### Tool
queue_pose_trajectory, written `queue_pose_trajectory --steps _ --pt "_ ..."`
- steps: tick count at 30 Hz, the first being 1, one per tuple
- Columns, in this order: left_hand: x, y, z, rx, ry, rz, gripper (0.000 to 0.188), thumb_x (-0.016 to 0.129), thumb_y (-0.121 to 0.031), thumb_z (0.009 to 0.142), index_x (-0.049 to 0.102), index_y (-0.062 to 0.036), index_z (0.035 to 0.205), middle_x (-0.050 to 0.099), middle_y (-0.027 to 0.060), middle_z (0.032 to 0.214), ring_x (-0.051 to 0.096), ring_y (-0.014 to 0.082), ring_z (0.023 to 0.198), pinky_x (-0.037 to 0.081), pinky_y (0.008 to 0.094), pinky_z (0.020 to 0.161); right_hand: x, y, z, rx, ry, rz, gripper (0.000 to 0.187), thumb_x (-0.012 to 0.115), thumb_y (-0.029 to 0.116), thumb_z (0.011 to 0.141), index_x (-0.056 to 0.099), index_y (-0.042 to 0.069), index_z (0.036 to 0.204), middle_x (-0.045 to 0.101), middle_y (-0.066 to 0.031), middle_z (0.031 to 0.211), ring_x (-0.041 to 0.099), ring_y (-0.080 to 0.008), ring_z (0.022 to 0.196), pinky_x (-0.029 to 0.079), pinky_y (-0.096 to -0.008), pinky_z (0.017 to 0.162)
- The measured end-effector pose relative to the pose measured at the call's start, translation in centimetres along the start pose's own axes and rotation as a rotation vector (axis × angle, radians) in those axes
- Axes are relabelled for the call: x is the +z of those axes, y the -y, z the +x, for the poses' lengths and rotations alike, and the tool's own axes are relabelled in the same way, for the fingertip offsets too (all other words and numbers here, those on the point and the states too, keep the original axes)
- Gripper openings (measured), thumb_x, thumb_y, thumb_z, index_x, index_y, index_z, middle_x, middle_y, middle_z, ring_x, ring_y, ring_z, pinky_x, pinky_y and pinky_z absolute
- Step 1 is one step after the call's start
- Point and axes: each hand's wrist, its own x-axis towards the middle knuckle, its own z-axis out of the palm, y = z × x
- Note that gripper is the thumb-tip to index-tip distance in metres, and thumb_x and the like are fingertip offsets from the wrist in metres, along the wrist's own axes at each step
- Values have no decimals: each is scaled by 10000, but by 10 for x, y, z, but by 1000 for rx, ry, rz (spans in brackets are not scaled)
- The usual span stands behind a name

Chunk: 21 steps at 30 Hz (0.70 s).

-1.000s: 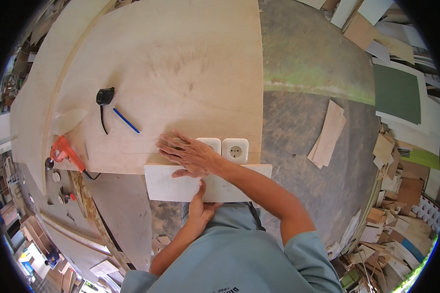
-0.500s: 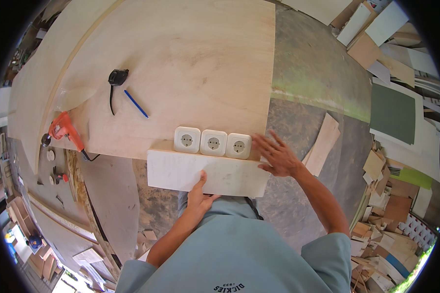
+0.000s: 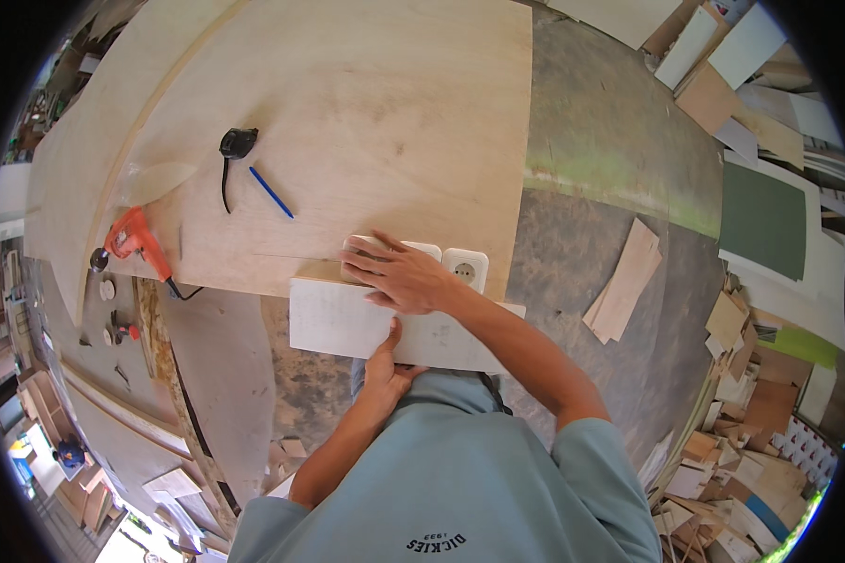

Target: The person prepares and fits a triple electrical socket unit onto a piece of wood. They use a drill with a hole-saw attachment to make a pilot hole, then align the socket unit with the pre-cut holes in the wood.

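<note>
A white-faced board (image 3: 333, 314) lies along the near edge of the plywood sheet. My left hand (image 3: 385, 371) grips its near edge, thumb on top and fingers partly hidden beneath. Three white wall sockets stand in a row just past the board's far edge. The right-hand socket (image 3: 465, 272) shows plainly. Spread over the other two is my right hand (image 3: 404, 277), fingers extended and lying flat, hiding most of them. Whether the sockets are fixed to the board, I cannot tell.
On the plywood sheet (image 3: 376, 103) lie a black tape measure (image 3: 238, 143) and a blue pen (image 3: 271, 192). An orange power drill (image 3: 136, 242) with a cord rests at its left edge. Wood strips (image 3: 624, 281) lie to the right; board offcuts (image 3: 732, 450) are heaped at far right.
My right hand has moved left from beside the right-hand socket onto the left and middle ones. My left hand keeps its grip on the board.
</note>
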Motion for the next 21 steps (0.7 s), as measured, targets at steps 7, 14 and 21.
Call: queue_pose_trajectory --steps 7,14,21 --pt "-3 4 3 -14 -9 32 630 746 -474 962 523 -146 1452 572 106 1427 543 353 1321 486 649 962 -14 9 -41 79 -37 57 531 645 230 943 581 88 1451 479 -105 1563 397 -306 1482 237 -506 1289" --pt "0 3 -3 -5 11 -36 629 766 -400 966 490 -154 1475 543 103 1476 501 356 1386 425 683 1064 -37 -4 36 39 -53 83 518 672 39 761 706 132 1269 566 -39 1406 490 -290 1340 373 -445 1194" --pt "11 -2 -9 -17 -48 -81 626 774 -357 964 483 -162 1483 549 100 1480 487 361 1417 359 723 1126 -39 -14 47 -29 199 48 420 673 21 783 752 151 1175 609 22 1308 484 -238 1333 395 -394 1164"
